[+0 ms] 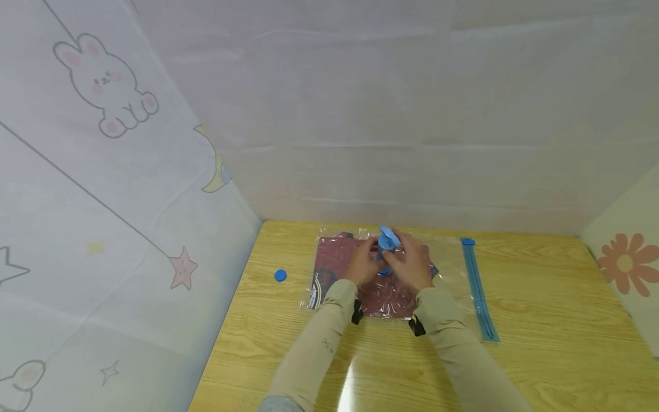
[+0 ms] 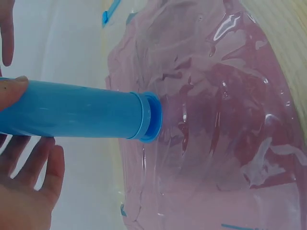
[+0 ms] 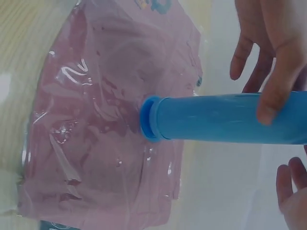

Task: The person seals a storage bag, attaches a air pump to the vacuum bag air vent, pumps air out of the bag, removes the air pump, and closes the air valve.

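A blue hand pump stands upright over the round blue valve of a clear plastic storage bag. Folded dark red cloth fills most of the bag. My left hand grips the pump's barrel, its thumb across the front and its other fingers behind. At the pump's top, my right hand holds around the light blue handle end. Part of its grip is hidden. The lower end of the barrel meets the valve rim; a dark gap shows there.
A round blue cap lies left of the bag on the wooden table. The bag's blue zip strip runs down its right edge. Printed cloth walls stand behind and at both sides.
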